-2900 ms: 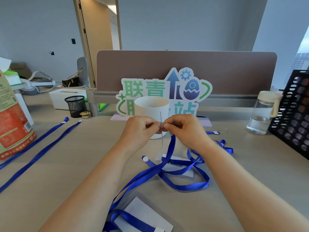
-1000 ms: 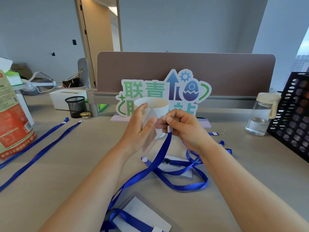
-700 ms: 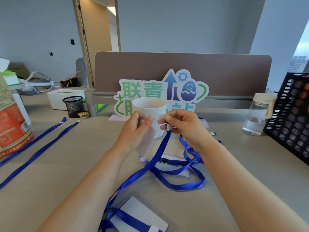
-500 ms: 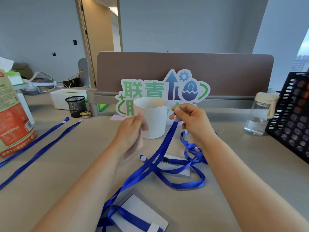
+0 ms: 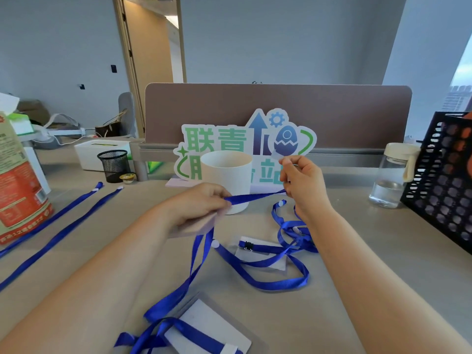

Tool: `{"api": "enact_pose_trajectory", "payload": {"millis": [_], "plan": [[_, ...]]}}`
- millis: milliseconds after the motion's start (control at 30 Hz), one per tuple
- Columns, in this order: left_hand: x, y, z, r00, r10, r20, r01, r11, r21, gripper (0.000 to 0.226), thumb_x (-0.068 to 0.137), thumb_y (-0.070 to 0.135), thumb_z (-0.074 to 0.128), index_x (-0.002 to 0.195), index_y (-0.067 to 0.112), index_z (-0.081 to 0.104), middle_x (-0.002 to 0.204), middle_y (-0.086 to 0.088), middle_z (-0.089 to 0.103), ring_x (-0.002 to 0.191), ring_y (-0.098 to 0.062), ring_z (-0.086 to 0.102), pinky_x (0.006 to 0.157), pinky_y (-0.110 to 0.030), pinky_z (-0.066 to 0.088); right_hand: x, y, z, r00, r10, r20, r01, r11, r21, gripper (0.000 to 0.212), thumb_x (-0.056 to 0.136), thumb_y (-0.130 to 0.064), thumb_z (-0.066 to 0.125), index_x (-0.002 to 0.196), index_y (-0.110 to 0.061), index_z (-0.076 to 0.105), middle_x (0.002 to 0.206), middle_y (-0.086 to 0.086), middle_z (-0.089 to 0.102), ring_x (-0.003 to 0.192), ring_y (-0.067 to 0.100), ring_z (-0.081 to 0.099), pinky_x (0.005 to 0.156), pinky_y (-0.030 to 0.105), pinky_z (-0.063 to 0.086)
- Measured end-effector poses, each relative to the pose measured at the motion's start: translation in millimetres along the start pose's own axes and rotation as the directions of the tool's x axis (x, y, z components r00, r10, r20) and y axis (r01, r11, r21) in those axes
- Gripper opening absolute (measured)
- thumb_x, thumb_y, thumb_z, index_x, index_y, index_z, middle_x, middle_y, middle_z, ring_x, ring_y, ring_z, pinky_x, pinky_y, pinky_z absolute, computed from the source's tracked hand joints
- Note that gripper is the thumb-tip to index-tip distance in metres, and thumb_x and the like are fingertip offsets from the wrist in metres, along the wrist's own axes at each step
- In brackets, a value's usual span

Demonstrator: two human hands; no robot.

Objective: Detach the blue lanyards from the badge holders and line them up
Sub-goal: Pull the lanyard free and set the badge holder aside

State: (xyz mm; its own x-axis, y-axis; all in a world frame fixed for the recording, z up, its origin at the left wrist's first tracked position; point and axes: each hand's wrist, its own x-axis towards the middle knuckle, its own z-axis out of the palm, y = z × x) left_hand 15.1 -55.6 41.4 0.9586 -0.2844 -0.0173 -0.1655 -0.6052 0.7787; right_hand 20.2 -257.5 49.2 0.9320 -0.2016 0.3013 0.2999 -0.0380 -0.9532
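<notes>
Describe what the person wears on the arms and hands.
Nothing visible. The left forearm and right forearm are bare to the picture's edge, with no sleeves. The left hand and right hand have no gloves, and no watch, bracelet or ring shows.

Left hand [image 5: 201, 204], right hand [image 5: 302, 183] pinch blue lanyard [image 5: 255, 198] before white cup [image 5: 226, 172].

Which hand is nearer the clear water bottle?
Right. The right hand, holding the blue lanyard, is left of the water bottle; the left hand grips the lanyard farther left, before the white cup.
</notes>
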Motion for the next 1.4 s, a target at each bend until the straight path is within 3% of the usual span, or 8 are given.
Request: {"api": "enact_pose_trajectory", "payload": {"millis": [167,267,467,667,800,1033,1133,1400], "plan": [[-3.7,-3.7,-27.5,0.993,-0.003,-0.117,0.001,1.0,-0.019,0.013,0.091,0.013,0.051,0.091,0.017,0.063,0.064,0.001,0.059,0.051,-0.005,0.051,0.056,-0.021,0.038,3.3,7.8,-2.9,0.996,-0.077,-0.048,0.066,0.978,-0.2,0.01,0.095,-0.019,0.046,0.1,-0.015,0.054,0.064,-0.005,0.053,0.044,0.0,0.047,0.048,0.013,0.037],[-6.1,-3.9,-35.9,0.99,0.03,-0.139,-0.087,0.901,-0.424,0.019,0.095,0.008,0.044,0.088,0.014,0.06,0.057,-0.002,0.056,0.03,-0.005,0.033,0.035,-0.014,0.029,2.7,9.1,-5.0,0.994,-0.106,-0.018,0.098,0.962,-0.255,0.017,0.096,-0.015,0.044,0.111,-0.02,0.05,0.076,0.001,0.056,0.037,-0.009,0.045,0.037,0.005,0.031],[0.6,5.2,-14.1,0.969,0.058,-0.239,-0.232,0.537,-0.811,0.033,0.096,0.009,0.038,0.076,0.012,0.065,0.06,0.0,0.059,0.028,-0.005,0.034,0.029,-0.012,0.027,-10.1,15.7,11.8,0.93,-0.026,0.367,0.167,0.919,-0.357,0.017,0.09,-0.033,0.055,0.106,-0.029,0.061,0.09,-0.016,0.06,0.081,0.006,0.053,0.081,0.021,0.046],[3.7,6.3,-9.1,0.977,0.084,-0.195,-0.211,0.486,-0.848,0.055,0.085,0.047,0.028,0.067,0.019,0.071,0.057,0.006,0.068,0.041,-0.004,0.059,0.027,-0.012,0.03,-20.5,26.4,21.8,0.765,0.113,0.635,0.203,0.893,-0.403,0.048,0.076,-0.034,0.072,0.12,-0.03,0.054,0.111,-0.017,0.056,0.088,-0.001,0.052,0.072,0.01,0.042],[11.9,5.0,1.3,0.976,-0.048,-0.211,-0.155,0.527,-0.836,0.058,0.068,0.061,0.03,0.057,0.011,0.059,0.039,-0.001,0.057,0.04,-0.009,0.06,0.03,-0.016,0.035,-26.7,32.0,28.7,0.739,0.152,0.656,0.191,0.887,-0.421,0.05,0.074,-0.034,0.075,0.116,-0.04,0.05,0.089,-0.018,0.053,0.073,0.0,0.048,0.067,0.01,0.039],[9.7,-4.5,-6.4,0.99,0.132,-0.041,-0.112,0.592,-0.798,0.059,0.065,0.064,0.034,0.036,0.017,0.052,0.035,0.001,0.041,0.033,-0.014,0.048,0.027,-0.012,0.027,-28.8,39.9,39.5,0.794,0.105,0.599,0.136,0.929,-0.344,0.017,0.078,-0.022,0.073,0.085,-0.034,0.064,0.083,-0.007,0.059,0.074,0.008,0.053,0.075,0.01,0.045],[14.1,-9.9,-9.8,0.991,0.021,-0.132,-0.113,0.664,-0.739,0.067,0.091,0.058,0.019,0.049,0.01,0.043,0.036,0.001,0.037,0.033,-0.013,0.048,0.028,-0.013,0.025,-23.7,44.5,39.2,0.841,0.096,0.532,0.123,0.924,-0.361,0.01,0.081,-0.023,0.069,0.086,-0.014,0.067,0.087,0.007,0.062,0.075,0.016,0.054,0.081,0.034,0.05],[8.7,-30.8,-2.6,0.863,0.001,-0.504,-0.194,0.924,-0.329,0.054,0.092,0.05,0.042,0.05,0.016,0.039,0.04,0.011,0.044,0.052,-0.013,0.046,0.061,-0.025,0.038,-19.9,46.3,36.5,0.905,-0.012,0.426,0.188,0.909,-0.373,0.015,0.085,-0.02,0.065,0.097,-0.011,0.065,0.09,0.015,0.065,0.067,0.011,0.048,0.058,0.006,0.04]]}}
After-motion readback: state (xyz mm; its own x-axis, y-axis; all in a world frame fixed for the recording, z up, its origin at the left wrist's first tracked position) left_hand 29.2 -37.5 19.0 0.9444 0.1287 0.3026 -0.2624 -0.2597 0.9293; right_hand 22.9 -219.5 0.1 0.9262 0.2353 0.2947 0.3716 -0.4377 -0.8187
